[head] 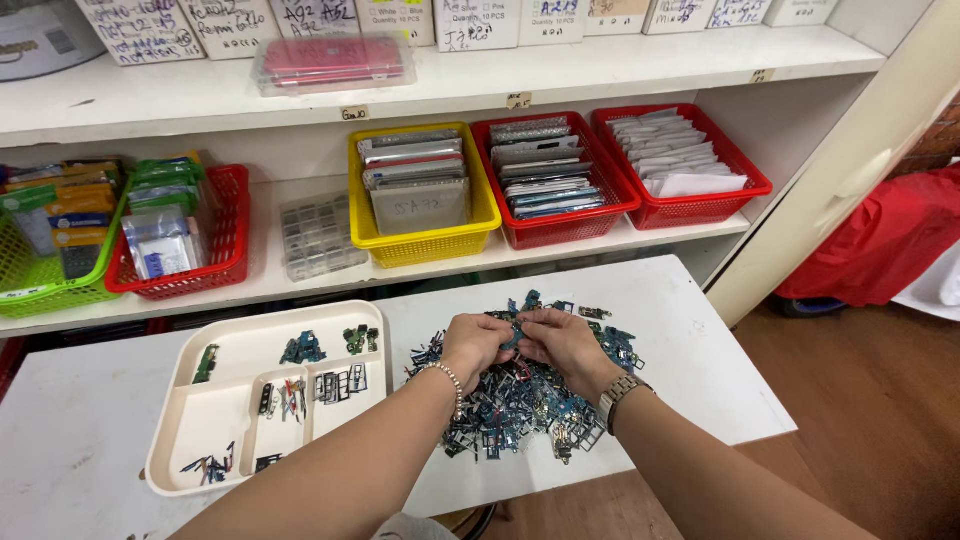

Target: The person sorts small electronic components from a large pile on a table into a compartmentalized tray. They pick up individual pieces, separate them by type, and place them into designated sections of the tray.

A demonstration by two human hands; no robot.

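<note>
Forearms come in from the bottom edge, both converging over the pile of small parts (520, 395) in the middle of the white worktop (690, 330). Only the head view here, so everything below is from that.

Your left hand (475, 345) and right hand (565, 342) are touching each other above the pile. Fingers of both are pressed together around one small blue-green piece (515, 335), pinched between them just clear of the heap. Beaded bracelet on the left wrist, metal watch (620, 390) on the right.

Risks as I judge them:
- The pile is a tangle of thin frames and tiny boards. Pulling one out could drag neighbours along and scatter them.
- The heap's near edge sits close to the worktop's front edge. A snagged part could flick off onto the wooden floor (860, 400), where it would be hard to find.
- The watch band and bracelet hang right over the pile; either could catch a frame.
- The pinched piece looks thin. Twisting it with both hands could bend it.

Around you:
- A cream divided tray (240, 350) lies to your left, just beside the pile, with a few sorted bits in each compartment. Nothing lies between the pile and the tray.
- The shelf behind holds a yellow basket (425, 245), two red baskets (560, 225) to its right, a clear compartment box (318, 235), then another red basket and a green basket (50, 290) further left. All are well apart from your hands, not in the way.
- A red cloth (880, 240) lies off to the right, clear of the work.
</note>
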